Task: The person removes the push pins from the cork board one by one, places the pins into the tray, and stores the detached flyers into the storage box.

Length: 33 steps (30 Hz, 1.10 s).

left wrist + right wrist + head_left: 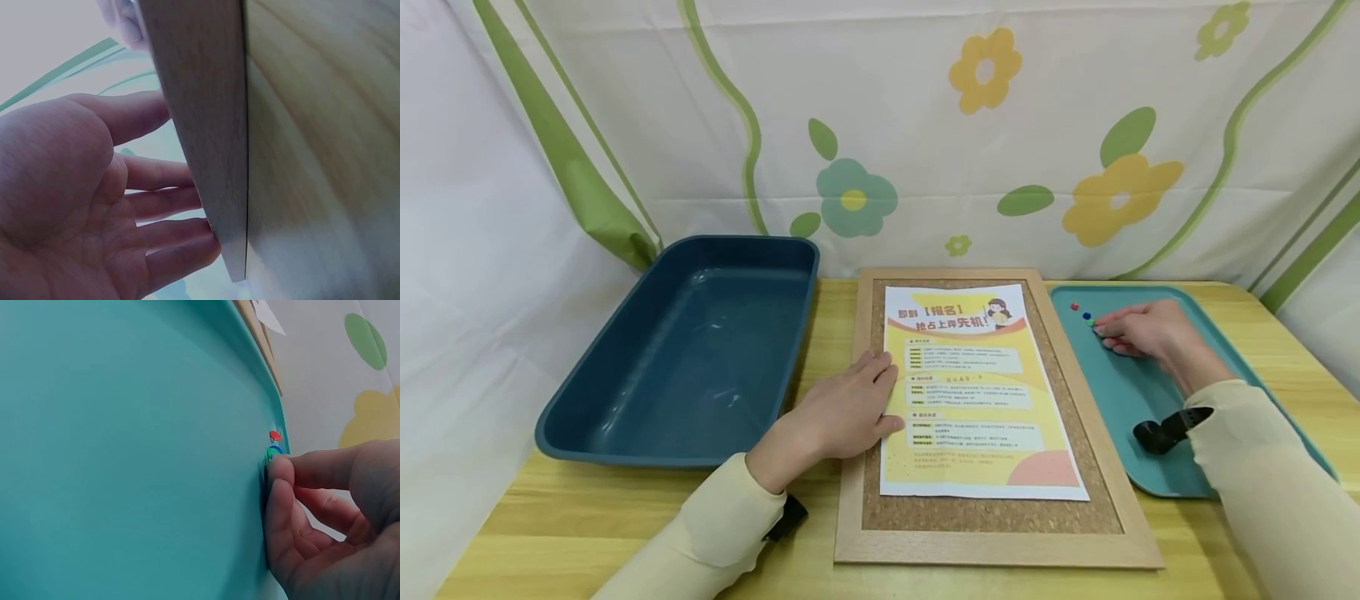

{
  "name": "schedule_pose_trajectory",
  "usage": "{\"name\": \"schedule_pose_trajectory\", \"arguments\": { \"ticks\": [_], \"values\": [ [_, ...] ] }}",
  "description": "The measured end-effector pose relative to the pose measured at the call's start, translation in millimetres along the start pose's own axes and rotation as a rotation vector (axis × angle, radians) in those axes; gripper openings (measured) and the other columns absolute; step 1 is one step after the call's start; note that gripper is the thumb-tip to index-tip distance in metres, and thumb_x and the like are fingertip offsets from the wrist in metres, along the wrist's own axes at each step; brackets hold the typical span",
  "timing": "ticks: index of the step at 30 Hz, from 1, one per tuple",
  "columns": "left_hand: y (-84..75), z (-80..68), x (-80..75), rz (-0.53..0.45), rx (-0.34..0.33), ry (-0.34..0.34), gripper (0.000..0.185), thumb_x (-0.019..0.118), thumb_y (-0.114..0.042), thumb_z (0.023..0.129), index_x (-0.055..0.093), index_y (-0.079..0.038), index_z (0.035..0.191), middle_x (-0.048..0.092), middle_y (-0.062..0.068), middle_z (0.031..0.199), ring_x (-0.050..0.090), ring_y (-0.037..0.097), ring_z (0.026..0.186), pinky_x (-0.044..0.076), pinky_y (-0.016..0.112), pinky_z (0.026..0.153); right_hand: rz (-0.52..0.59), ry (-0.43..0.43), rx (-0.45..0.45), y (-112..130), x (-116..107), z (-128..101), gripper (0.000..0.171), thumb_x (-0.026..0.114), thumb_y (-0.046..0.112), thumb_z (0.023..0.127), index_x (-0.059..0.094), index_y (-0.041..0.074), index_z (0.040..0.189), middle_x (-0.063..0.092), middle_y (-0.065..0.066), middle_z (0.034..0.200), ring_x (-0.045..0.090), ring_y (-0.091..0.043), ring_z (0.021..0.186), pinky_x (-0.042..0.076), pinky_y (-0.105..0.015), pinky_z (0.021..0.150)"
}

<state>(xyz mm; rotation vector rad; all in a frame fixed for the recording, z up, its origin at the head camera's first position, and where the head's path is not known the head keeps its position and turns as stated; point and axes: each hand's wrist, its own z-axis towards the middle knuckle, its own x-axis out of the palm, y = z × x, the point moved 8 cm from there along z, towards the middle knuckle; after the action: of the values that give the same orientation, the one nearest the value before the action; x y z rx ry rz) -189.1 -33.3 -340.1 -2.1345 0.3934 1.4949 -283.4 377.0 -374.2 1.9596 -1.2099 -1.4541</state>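
Observation:
A yellow and white poster (977,387) lies on a wood-framed cork board (1075,400) in the middle of the table. My left hand (880,392) lies flat, its straight fingers pressing the poster's left edge and the frame. In the left wrist view the left hand (156,212) has its fingers stretched against the frame's edge (206,137). My right hand (1105,331) reaches into a teal tray (1120,392) and pinches a green pushpin (272,453) between thumb and forefinger. A red pushpin (1073,306) and a blue pushpin (1086,316) sit just beyond it.
A deep dark-blue bin (692,350) stands left of the board. A black strap (1165,429) on my right wrist hangs over the tray. A flowered curtain (1000,125) closes off the back, and a white cloth (467,250) the left side. The wooden table (625,517) shows in front.

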Motion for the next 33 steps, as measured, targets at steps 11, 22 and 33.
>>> {"name": "schedule_pose_trajectory", "arguments": {
  "ticks": [11,22,33],
  "values": [
    [1.3,-1.8,-0.3,0.001,0.001,-0.006,0.070,0.059,-0.039,0.109,0.036,-0.002,0.165,0.026,0.014,0.176,0.021,0.033,0.166,0.043,0.048,0.123,0.193,0.157,0.031,-8.9,4.2,2.0,0.030,0.062,0.013,0.108,0.076,0.033,0.090,0.078,0.015,0.085,0.074,0.005,0.080,0.062,-0.018,0.079],
    [1.5,-2.3,-1.6,0.003,-0.002,-0.009,0.070,0.060,-0.039,0.109,0.037,-0.002,0.164,0.027,0.014,0.176,0.022,0.032,0.166,0.043,0.048,0.124,0.182,0.132,-0.011,-7.5,6.4,2.1,0.034,0.062,0.012,0.108,0.075,0.037,0.089,0.075,0.018,0.086,0.073,0.005,0.081,0.062,-0.018,0.079],
    [-0.8,0.4,-1.6,0.010,0.005,-0.016,0.070,0.059,-0.040,0.109,0.038,-0.002,0.164,0.028,0.014,0.176,0.023,0.033,0.165,0.045,0.049,0.122,0.244,0.141,-0.063,-3.9,0.8,-5.3,0.025,0.065,0.015,0.107,0.073,0.036,0.097,0.076,0.023,0.092,0.074,0.007,0.090,0.061,-0.017,0.085]
  ]
}}
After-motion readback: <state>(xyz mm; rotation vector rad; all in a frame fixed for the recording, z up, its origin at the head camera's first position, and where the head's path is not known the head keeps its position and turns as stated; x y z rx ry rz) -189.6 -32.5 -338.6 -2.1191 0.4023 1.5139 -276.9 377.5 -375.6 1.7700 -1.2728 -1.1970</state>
